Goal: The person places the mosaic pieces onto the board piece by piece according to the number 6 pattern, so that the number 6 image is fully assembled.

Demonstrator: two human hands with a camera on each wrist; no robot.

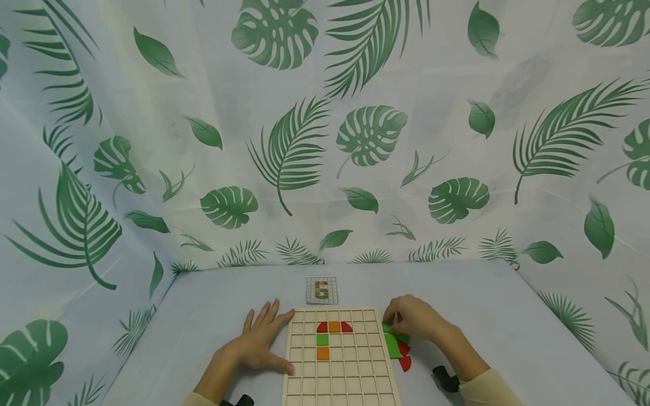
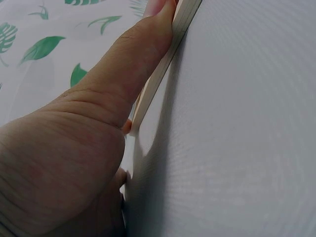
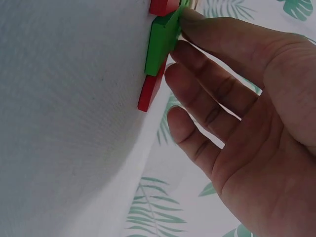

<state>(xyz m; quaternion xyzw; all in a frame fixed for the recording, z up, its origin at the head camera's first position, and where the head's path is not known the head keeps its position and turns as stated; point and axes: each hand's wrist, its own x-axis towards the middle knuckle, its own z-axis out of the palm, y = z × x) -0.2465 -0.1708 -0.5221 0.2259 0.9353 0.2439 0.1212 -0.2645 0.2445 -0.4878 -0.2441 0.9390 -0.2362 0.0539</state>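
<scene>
Plainly, we have the left hand (image 1: 256, 345) spread at the left side of the wooden board (image 1: 350, 386), fingers straight and apart, with a fingertip by its far corner and the thumb touching its edge. Our right hand (image 1: 420, 318) is just beside the board's right edge, fingers bent and thumb and forefinger brought close together over the green pieces (image 1: 392, 346); the thumb touches green, but we cannot tell whether a piece is pinched. We see red pieces (image 1: 405, 363) lying among and beside the green ones. On the board's grid we count a red corner (image 1: 322, 327), an orange square (image 1: 334, 327) and another red corner (image 1: 346, 327) in a row, then a green square (image 1: 322, 339) and a second orange square (image 1: 323, 353) running toward us below the left corner. Beyond the board's far edge, a small patterned card (image 1: 322, 290) lies on the pale table (image 1: 472, 293).
</scene>
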